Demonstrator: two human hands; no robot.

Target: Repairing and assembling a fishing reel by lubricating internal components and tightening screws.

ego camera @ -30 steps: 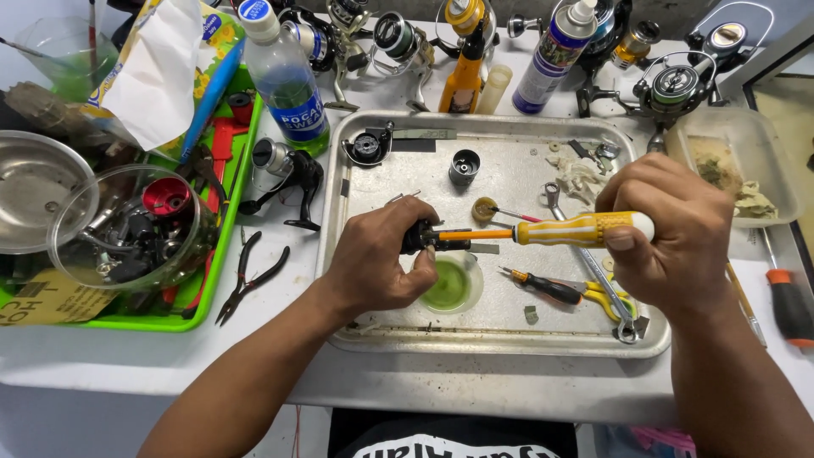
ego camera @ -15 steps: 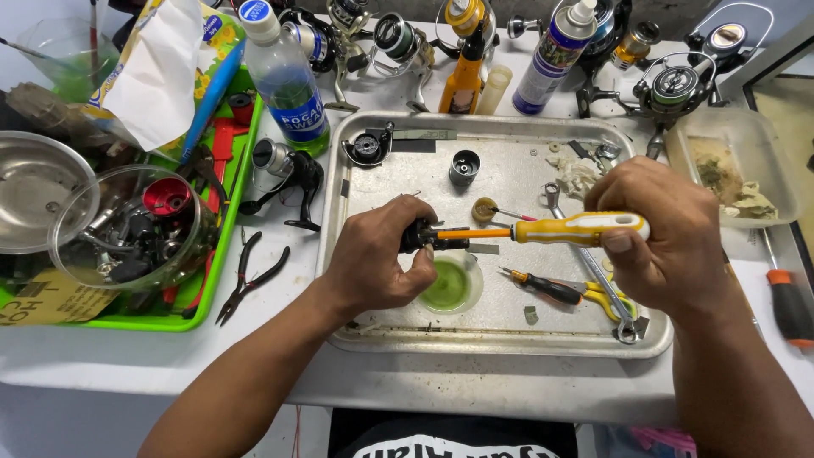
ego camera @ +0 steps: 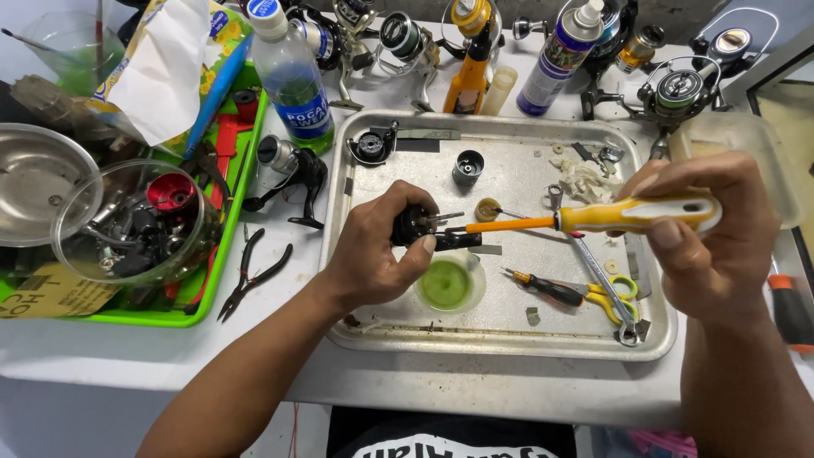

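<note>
White worktop (ego camera: 475,399), crowded, w/ a dented metal tray (ego camera: 509,339) in the middle; room beyond barely shows, just a grey wall strip at top. Left hand (ego camera: 373,254) grip is closed round a small black reel part (ego camera: 414,225), held just above the tray's left-centre. Right hand (ego camera: 708,229) grip is wrapped tight on the yellow-and-white handle of a screwdriver (ego camera: 593,219), orange shaft pointing left, tip at the reel part. Under them on the tray: shallow dish of green grease (ego camera: 448,285), small orange-black screwdriver (ego camera: 543,288), wrench (ego camera: 593,263) w/ yellow-handled scissors (ego camera: 615,297) beside it, black cylinder part (ego camera: 468,167) near the top, white scraps (ego camera: 585,180) at upper right. Left of tray on the worktop: black pliers (ego camera: 254,276), open-handled, and a black reel body (ego camera: 292,174). Far left a green tray (ego camera: 208,288) carries a clear bowl (ego camera: 127,225) full of dark reel bits w/ one red spool; a steel bowl (ego camera: 38,182) sits at the edge. Along the back: blue-labelled plastic bottle (ego camera: 288,76), several spinning reels (ego camera: 407,38), orange oil bottle (ego camera: 468,64), spray can (ego camera: 555,59). Right of tray a clear plastic tub (ego camera: 746,140) and an orange-black tool handle (ego camera: 788,309), partly cut off by the frame edge.
</note>
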